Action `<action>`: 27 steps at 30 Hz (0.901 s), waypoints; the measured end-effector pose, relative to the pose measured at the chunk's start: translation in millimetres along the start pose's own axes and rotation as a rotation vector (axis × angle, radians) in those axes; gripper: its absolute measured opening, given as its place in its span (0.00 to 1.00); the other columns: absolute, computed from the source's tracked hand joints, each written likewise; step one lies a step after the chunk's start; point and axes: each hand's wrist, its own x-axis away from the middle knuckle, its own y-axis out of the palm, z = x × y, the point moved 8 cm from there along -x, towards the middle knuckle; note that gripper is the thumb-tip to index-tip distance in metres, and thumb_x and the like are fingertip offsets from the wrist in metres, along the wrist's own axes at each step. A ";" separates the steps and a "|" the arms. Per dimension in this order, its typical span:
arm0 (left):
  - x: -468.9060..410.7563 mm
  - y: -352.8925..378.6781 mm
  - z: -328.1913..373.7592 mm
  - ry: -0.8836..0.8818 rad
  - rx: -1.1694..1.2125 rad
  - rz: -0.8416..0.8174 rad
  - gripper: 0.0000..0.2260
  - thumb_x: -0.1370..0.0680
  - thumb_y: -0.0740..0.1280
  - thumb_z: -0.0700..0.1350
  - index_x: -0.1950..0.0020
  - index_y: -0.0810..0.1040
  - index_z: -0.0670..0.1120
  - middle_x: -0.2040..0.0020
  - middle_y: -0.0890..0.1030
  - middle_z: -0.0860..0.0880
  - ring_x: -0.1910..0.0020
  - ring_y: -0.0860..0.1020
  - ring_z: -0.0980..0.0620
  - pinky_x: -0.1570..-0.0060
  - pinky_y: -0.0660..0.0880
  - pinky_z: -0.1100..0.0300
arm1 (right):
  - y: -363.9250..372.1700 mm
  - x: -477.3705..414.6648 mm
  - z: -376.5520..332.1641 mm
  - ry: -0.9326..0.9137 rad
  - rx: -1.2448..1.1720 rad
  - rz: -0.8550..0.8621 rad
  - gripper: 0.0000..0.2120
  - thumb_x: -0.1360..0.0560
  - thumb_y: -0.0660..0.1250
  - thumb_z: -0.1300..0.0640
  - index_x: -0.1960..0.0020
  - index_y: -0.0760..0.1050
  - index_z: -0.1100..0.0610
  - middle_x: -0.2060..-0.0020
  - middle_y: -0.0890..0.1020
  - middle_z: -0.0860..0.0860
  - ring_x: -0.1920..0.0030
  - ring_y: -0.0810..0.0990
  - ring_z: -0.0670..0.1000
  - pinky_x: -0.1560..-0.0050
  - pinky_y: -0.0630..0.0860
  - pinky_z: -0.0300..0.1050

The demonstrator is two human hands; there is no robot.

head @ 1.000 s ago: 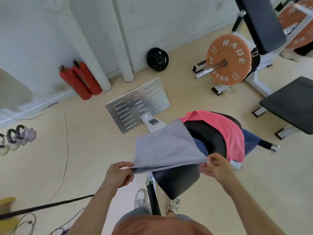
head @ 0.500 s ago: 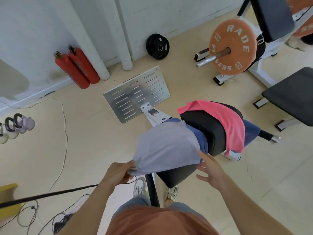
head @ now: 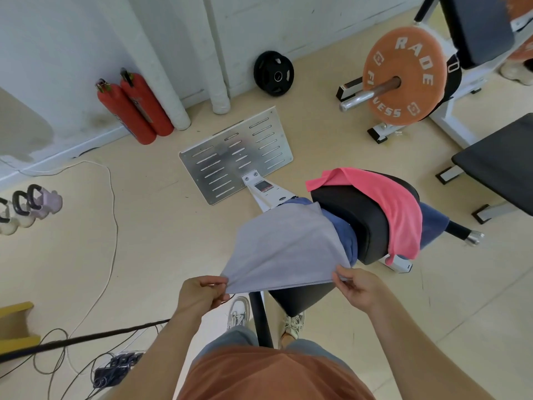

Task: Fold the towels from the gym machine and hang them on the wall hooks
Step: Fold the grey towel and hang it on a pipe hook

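the pale floor (head: pixel 150 243) of a gym fills most of your view, running up to a white wall (head: pixel 72 39) at the top. below you stands the gym machine (head: pixel 357 220), with its thick black pad near you and its slotted metal footplate (head: pixel 236 154) lying on the floor beyond. a black bench (head: pixel 499 160) sits well apart at the right edge. you hold the grey towel (head: pixel 285 246) spread out in front of you, its far end draped over the machine just beside the pad, its near edge raised and stretched between your two hands. the pink towel (head: pixel 401 206) lies draped across the top of the black pad, one end hanging down its right side. an orange weight plate (head: pixel 403 79) sits on a bar at upper right. the blue towel (head: pixel 350 241) is bunched under the grey one against the pad's left side, and more blue cloth shows past the pink towel on the right. two red fire extinguishers (head: pixel 132 108) lean by the wall, and a black weight plate (head: pixel 274 73) rests at its foot further right. your left hand (head: pixel 199 293) pinches the grey towel's near left corner between thumb and curled fingers; your right hand (head: pixel 357 287) pinches the near right corner the same way. kettlebells (head: pixel 31 203) stand at the left edge, and your shoes (head: pixel 238 311) show below the towel
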 end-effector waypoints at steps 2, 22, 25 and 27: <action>1.2 0.7 -3.9 -0.016 0.021 0.000 0.05 0.27 0.69 0.29 0.55 0.82 0.37 0.64 0.82 0.39 0.74 0.81 0.51 0.73 0.76 0.67 | 1.1 3.7 3.5 0.055 -0.112 -0.016 0.03 0.23 0.63 0.70 0.50 0.73 0.66 0.52 0.75 0.60 0.48 0.76 0.57 0.65 0.81 0.48; 23.1 40.8 3.9 0.239 -0.670 -0.290 0.19 0.33 0.67 0.28 0.51 0.84 0.49 0.55 0.80 0.49 0.63 0.77 0.59 0.65 0.69 0.76 | -28.0 24.7 -4.5 -0.320 0.462 0.499 0.25 0.22 0.58 0.42 0.69 0.60 0.57 0.69 0.69 0.53 0.59 0.72 0.56 0.57 0.67 0.43; 27.8 54.6 13.9 0.503 -0.994 -0.212 0.16 0.28 0.64 0.36 0.48 0.83 0.53 0.48 0.83 0.53 0.49 0.79 0.54 0.56 0.65 0.74 | -27.9 20.1 -0.9 -0.306 0.102 0.375 0.20 0.26 0.65 0.45 0.63 0.65 0.60 0.64 0.71 0.56 0.57 0.75 0.58 0.56 0.71 0.46; 37.6 70.5 17.1 0.645 -1.133 -0.234 0.15 0.26 0.62 0.39 0.48 0.83 0.54 0.48 0.83 0.53 0.47 0.78 0.51 0.53 0.67 0.68 | -23.2 30.9 -8.3 -0.431 -0.087 0.288 0.09 0.28 0.65 0.58 0.63 0.66 0.59 0.65 0.70 0.54 0.61 0.74 0.55 0.54 0.78 0.49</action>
